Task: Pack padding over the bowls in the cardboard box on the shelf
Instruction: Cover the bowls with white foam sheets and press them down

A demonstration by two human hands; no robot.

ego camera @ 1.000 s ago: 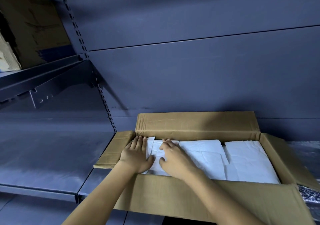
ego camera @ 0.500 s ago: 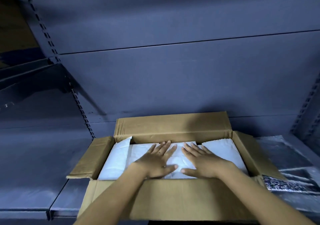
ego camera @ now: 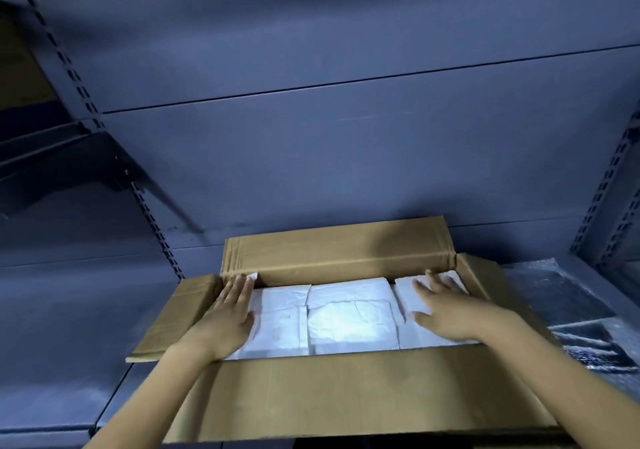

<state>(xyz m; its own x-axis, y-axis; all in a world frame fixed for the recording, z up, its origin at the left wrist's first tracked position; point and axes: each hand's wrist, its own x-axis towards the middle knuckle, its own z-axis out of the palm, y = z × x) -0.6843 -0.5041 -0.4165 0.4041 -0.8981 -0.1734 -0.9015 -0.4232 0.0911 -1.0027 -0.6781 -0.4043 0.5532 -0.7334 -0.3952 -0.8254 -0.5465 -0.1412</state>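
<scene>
An open cardboard box (ego camera: pixel 332 258) stands on a dark metal shelf, all flaps folded out. White padding sheets (ego camera: pixel 349 317) cover its whole inside, so no bowl shows. My left hand (ego camera: pixel 230 313) lies flat, fingers straight, pressing the padding at the box's left end. My right hand (ego camera: pixel 446 306) lies flat with spread fingers on the padding at the right end.
The near flap (ego camera: pixel 346 393) hangs toward me and the left flap (ego camera: pixel 173 317) lies out over the shelf. Crinkled plastic wrap (ego camera: pixel 568 306) lies on the shelf right of the box. Slotted uprights (ego camera: pixel 609 185) and a higher shelf bracket (ego camera: pixel 76 168) flank the bay.
Both hands have slid apart from the middle of the padding, the left to the left end and the right to the right end. The view has shifted slightly.
</scene>
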